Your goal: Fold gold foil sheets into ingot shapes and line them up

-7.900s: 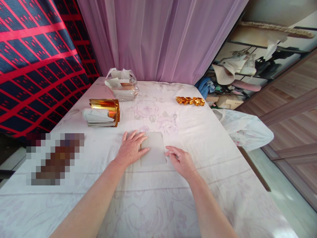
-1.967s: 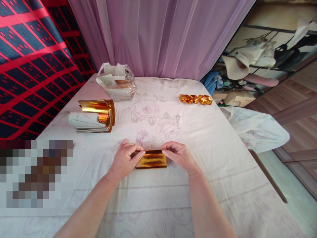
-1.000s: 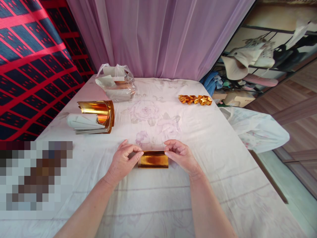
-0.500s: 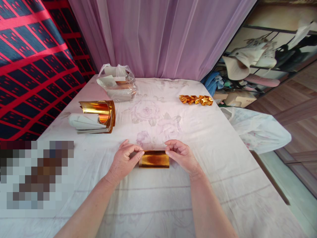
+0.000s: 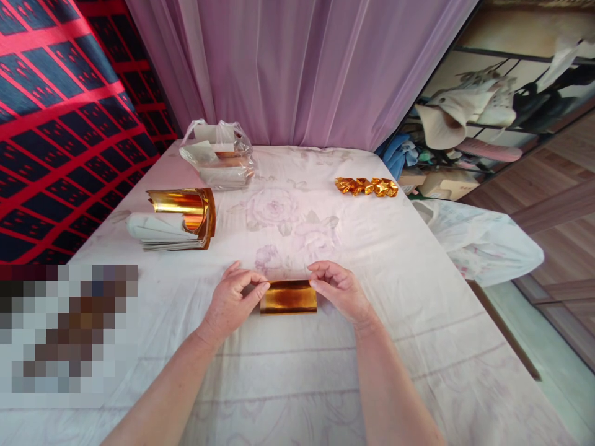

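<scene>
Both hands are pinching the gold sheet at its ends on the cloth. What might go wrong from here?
The folded gold sheet is pinched only at its two upper corners by the left hand and right hand, so the fold may skew. The tablecloth looks soft and rumpled, so the crease may come out uneven. The shiny foil could dent or smudge under the fingertips.

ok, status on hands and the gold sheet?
Left hand and right hand pinch folded gold sheet at its ends. Sheet flat on tablecloth. Nothing obstructing.
</scene>
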